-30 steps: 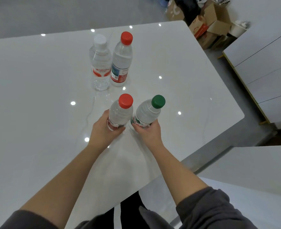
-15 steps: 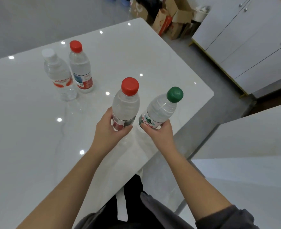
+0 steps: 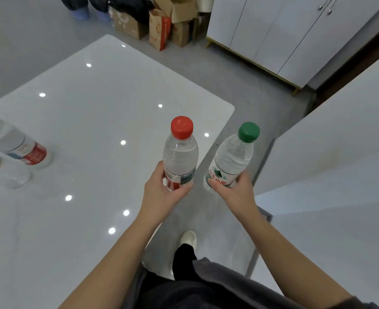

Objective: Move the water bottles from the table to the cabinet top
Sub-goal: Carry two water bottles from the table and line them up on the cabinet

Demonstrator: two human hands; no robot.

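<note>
My left hand [image 3: 161, 195] grips a clear water bottle with a red cap [image 3: 180, 152], held upright in the air above the table's right edge. My right hand [image 3: 237, 192] grips a clear bottle with a green cap [image 3: 233, 157], tilted to the right, above the floor between the table and the cabinet. Two more bottles stand on the white glossy table [image 3: 94, 130] at the far left edge of view: one with a red and blue label [image 3: 16, 146], one with a red label [image 3: 1, 172]. A pale flat cabinet top [image 3: 340, 175] lies to the right.
Cardboard boxes [image 3: 161, 25] are piled on the grey floor at the back. White cupboards [image 3: 284, 36] line the back right wall. My foot in a white shoe [image 3: 188, 238] stands on the floor strip between table and cabinet.
Both bottles were lifted off the table and carried to the right. My view turned right, so the two bottles left on the table slid to the left edge.
</note>
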